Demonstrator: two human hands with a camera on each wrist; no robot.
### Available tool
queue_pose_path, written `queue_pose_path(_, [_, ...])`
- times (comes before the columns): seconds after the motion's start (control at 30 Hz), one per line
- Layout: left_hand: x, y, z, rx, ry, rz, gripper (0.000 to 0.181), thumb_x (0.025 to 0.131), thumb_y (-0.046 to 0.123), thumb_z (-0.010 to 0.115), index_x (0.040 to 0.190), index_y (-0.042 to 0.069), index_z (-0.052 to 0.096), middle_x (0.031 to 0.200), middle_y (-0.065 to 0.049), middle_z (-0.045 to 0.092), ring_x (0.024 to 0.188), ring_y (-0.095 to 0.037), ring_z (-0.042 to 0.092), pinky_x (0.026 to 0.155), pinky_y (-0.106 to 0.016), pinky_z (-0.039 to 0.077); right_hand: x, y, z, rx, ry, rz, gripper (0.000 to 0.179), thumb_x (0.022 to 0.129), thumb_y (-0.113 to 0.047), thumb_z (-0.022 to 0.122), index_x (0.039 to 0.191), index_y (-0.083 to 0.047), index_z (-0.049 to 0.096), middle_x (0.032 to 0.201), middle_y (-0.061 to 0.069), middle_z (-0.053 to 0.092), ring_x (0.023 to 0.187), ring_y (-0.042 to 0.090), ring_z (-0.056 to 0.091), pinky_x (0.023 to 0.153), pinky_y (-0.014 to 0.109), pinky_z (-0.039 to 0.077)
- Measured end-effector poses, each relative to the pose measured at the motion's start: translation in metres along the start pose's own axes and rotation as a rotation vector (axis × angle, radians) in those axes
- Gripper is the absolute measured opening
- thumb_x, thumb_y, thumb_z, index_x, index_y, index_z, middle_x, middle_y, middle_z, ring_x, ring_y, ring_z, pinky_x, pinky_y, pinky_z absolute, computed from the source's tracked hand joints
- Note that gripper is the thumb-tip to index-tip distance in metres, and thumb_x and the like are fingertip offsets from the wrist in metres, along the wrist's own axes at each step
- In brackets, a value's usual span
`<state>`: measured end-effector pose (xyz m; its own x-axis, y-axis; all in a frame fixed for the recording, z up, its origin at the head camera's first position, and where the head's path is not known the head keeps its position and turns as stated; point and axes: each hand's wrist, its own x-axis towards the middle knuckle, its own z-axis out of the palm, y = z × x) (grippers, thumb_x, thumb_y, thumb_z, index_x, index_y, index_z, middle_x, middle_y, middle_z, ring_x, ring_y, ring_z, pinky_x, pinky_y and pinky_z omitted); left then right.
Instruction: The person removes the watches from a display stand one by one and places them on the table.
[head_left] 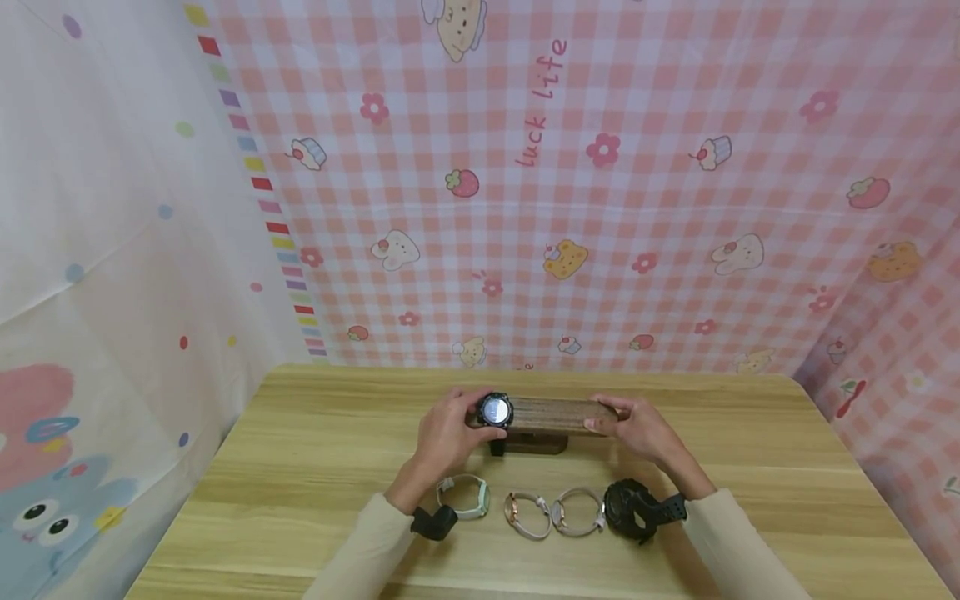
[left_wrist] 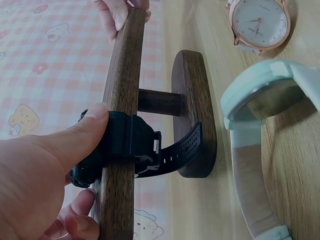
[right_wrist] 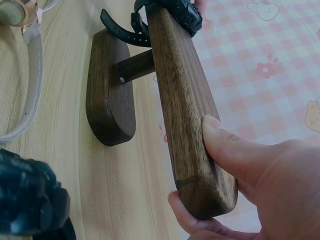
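A dark wooden watch stand stands on the table, its long bar held above an oval base by a short post. Around the left end of the bar hangs a black watch, its round dial lit and facing up. Its strap dangles unfastened toward the base. My left hand grips this watch against the bar, thumb on the strap side and fingers beneath. At the bar's other end, my right hand holds the wood between thumb and fingers.
In front of the stand lie a mint-green watch, two pale-strapped rose-gold watches, one left and one right, and a bulky black watch by my right wrist. A pink checked cloth hangs behind the table's back edge.
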<state>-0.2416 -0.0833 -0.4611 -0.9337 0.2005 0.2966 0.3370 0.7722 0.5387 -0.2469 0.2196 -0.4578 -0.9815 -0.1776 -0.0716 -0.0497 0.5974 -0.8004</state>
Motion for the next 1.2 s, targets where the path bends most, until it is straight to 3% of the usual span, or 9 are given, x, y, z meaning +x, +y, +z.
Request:
queue_pose_path(0.17, [0.000, -0.005, -0.002, -0.008, 0.005, -0.001, 0.067, 0.070, 0.039, 0.088, 0.130, 0.021, 0.066, 0.099, -0.002, 0.060, 0.084, -0.015, 0.056, 0.070, -0.031, 0.048, 0.000, 0.000, -0.001, 0.010, 0.001, 0.000, 0.055, 0.090, -0.029, 0.074, 0.137, -0.006, 0.059, 0.123, 0.023, 0.066, 0.062, 0.017, 0.046, 0.050, 0.028, 0.034])
queue_pose_path(0.37, [0.001, -0.008, -0.005, -0.009, -0.006, -0.031, 0.066, 0.070, 0.040, 0.087, 0.130, 0.021, 0.066, 0.097, -0.001, 0.059, 0.084, -0.016, 0.056, 0.071, -0.032, 0.048, -0.001, -0.003, -0.001, 0.011, 0.007, -0.002, 0.054, 0.089, -0.030, 0.075, 0.136, -0.006, 0.060, 0.126, 0.024, 0.064, 0.076, 0.025, 0.059, 0.053, 0.030, 0.037])
queue_pose_path(0.73, [-0.001, -0.018, -0.011, -0.039, -0.001, -0.026, 0.066, 0.070, 0.038, 0.088, 0.128, 0.017, 0.067, 0.094, -0.001, 0.058, 0.081, -0.016, 0.055, 0.069, -0.032, 0.047, 0.000, 0.000, -0.001, 0.004, 0.014, -0.004, 0.053, 0.089, -0.028, 0.075, 0.135, -0.007, 0.061, 0.098, 0.011, 0.072, 0.057, 0.012, 0.036, 0.048, 0.026, 0.033])
queue_pose_path(1.03, [-0.001, -0.026, -0.013, -0.021, 0.014, -0.015, 0.065, 0.071, 0.039, 0.088, 0.128, 0.017, 0.067, 0.092, -0.002, 0.057, 0.075, -0.014, 0.051, 0.063, -0.028, 0.044, -0.001, 0.000, -0.001, 0.000, 0.011, -0.011, 0.054, 0.089, -0.028, 0.075, 0.136, -0.006, 0.060, 0.117, 0.021, 0.068, 0.056, 0.011, 0.034, 0.047, 0.025, 0.031])
queue_pose_path(1.2, [-0.002, -0.029, -0.016, -0.020, 0.012, -0.020, 0.066, 0.071, 0.039, 0.087, 0.130, 0.018, 0.067, 0.092, -0.002, 0.056, 0.071, -0.012, 0.049, 0.057, -0.026, 0.040, 0.000, 0.000, -0.001, 0.009, 0.013, -0.003, 0.054, 0.089, -0.028, 0.075, 0.136, -0.007, 0.060, 0.118, 0.022, 0.068, 0.057, 0.011, 0.033, 0.046, 0.024, 0.029])
